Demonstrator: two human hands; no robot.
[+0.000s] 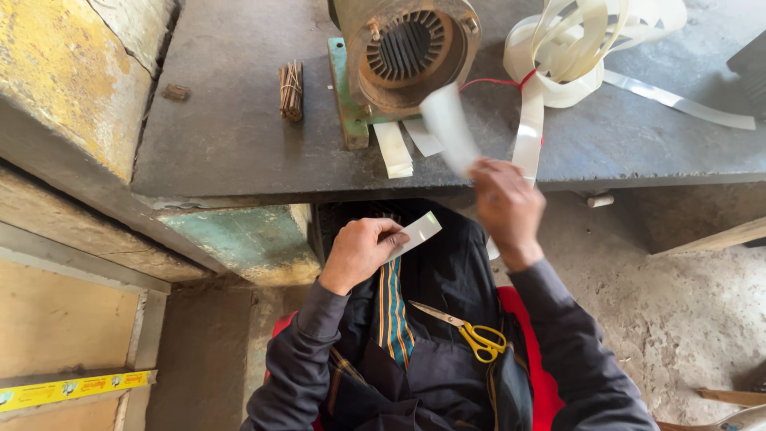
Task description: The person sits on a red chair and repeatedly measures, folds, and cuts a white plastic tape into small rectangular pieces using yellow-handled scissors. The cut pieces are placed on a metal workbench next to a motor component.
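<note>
Left hand: the left hand (pixel 359 251) is curled shut over the near lap, thumb and fingers clamped on a short paper strip (pixel 416 234).
Short paper strip: white, flat, cut square at its free end, which juts out to the right of the fist and tilts up; it sits just below the near edge of the worktop (pixel 231 136).
Right hand: the right hand (pixel 504 209) is raised just right of the left one, blurred, fingers closed on a second paper piece (pixel 448 128).
Second paper piece: pale, translucent white, wider than the short strip, smeared by motion; it rises from the fingertips up and left across the worktop edge toward the motor housing (pixel 407 52).
Scissors: yellow-handled scissors (pixel 471 331) lie on the lap, nearer than both hands, blades pointing left.
Cut strips: a few short white strips (pixel 395 150) lie on the worktop at the foot of the housing, just beyond the hands.
Motor housing: round, rusty, with a slotted bore, set on a green base at the far middle.
Ribbon coil: a loose coil of cream ribbon (pixel 574 48) lies far right, tied with a red thread, one length hanging down to the right hand.
Stick bundle: a small tied bundle of brown sticks (pixel 291 90) stands left of the housing.
</note>
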